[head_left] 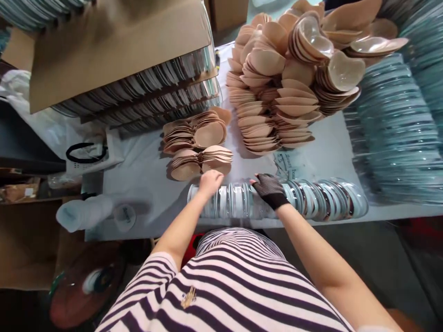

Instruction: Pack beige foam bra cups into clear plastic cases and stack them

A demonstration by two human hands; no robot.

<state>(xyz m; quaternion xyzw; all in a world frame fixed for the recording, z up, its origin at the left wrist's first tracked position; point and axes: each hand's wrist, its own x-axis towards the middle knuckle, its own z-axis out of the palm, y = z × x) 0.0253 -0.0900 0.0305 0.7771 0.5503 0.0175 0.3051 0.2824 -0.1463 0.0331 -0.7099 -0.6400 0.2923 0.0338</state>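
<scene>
Along the near edge of the white-covered table (152, 184), a long row of clear plastic shell packs standing on edge (277, 200) runs under both hands. The bare left hand (210, 181) rests curled on the row's left end, fingers closed over the top of the first packs. The right hand in a dark mesh fingerless glove (270, 190) presses down on the row just to the right, gripping its top. Just beyond the left hand lie two small fanned stacks of beige heart-shaped pads (199, 147), nearly touching it. Farther back rises a tall heap of beige cups (294, 78). Bare table lies left of the left hand, toward a white capped bottle lying on its side (85, 213).
</scene>
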